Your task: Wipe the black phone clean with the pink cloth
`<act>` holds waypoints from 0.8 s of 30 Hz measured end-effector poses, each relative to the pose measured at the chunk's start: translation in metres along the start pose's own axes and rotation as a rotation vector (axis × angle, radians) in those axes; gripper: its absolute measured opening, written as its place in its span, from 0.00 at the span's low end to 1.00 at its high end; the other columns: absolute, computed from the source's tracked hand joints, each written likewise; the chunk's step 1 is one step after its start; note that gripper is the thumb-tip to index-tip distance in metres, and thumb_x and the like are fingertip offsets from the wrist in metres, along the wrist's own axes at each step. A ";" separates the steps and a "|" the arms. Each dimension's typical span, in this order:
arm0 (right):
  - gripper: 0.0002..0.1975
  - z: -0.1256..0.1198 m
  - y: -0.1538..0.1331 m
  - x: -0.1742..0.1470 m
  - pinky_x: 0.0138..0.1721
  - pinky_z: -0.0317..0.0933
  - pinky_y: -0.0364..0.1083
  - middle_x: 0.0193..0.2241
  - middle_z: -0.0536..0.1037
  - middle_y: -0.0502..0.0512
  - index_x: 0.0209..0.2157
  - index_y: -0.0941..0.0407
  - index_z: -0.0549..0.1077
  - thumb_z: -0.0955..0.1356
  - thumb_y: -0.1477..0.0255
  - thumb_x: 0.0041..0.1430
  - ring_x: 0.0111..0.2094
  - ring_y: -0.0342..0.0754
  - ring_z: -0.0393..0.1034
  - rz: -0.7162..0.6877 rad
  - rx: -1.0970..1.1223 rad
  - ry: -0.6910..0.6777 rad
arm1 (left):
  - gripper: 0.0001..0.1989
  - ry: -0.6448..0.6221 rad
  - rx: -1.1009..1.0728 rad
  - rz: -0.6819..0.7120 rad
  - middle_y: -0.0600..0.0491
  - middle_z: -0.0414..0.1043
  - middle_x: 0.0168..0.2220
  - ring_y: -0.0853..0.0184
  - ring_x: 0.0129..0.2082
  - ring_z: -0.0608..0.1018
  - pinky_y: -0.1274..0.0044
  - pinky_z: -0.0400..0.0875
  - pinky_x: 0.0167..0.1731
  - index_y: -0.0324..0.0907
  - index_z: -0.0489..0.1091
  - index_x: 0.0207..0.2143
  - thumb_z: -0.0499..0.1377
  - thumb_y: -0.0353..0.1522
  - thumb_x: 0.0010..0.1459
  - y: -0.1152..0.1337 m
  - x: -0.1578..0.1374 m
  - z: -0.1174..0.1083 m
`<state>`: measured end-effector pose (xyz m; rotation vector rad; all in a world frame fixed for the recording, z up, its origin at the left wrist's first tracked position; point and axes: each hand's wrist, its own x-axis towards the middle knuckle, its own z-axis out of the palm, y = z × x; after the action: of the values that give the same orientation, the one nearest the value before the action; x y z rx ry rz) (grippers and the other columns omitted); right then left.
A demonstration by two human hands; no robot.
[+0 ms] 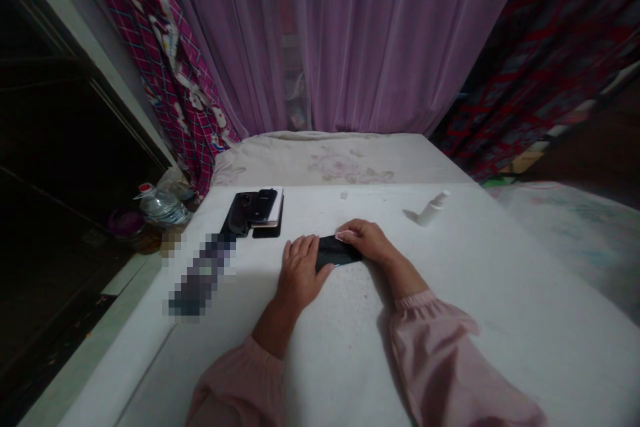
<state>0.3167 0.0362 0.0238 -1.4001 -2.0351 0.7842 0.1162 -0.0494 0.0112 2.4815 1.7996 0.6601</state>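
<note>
1. Holds a dark phone flat on the white worktop, centred between both hands, probably for firm backing under pressure.
2. Grips its left end with the left hand, fingers laid over the far side and thumb along the near edge, likely to prevent sliding or turning.
3. Pinches a pale scrap, cloth or paper, in the right hand, fingers bent and closed on it, against the far right part of the phone. Leaves the middle of the glass uncovered. Cannot tell the force of the press.
4. Has a white spray bottle standing to the far right, clear of both hands, perhaps for easy reach without crowding.
5. Has a stack of phones and, just left of it, a black phone grouped at far left, apparently to leave the middle free.
6. Includes a tiny whitish piece beyond the hands, too small to identify.
</note>
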 end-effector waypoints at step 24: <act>0.09 -0.011 0.020 -0.004 0.49 0.63 0.50 0.40 0.75 0.55 0.26 0.52 0.81 0.75 0.62 0.45 0.47 0.51 0.68 -0.083 0.390 -0.272 | 0.27 -0.009 -0.018 0.014 0.42 0.66 0.58 0.53 0.59 0.65 0.56 0.53 0.61 0.38 0.59 0.60 0.55 0.41 0.63 -0.003 -0.002 0.000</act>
<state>0.3379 0.0403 0.0162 -1.0272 -1.9782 1.3111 0.1130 -0.0498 0.0098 2.4844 1.7665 0.6622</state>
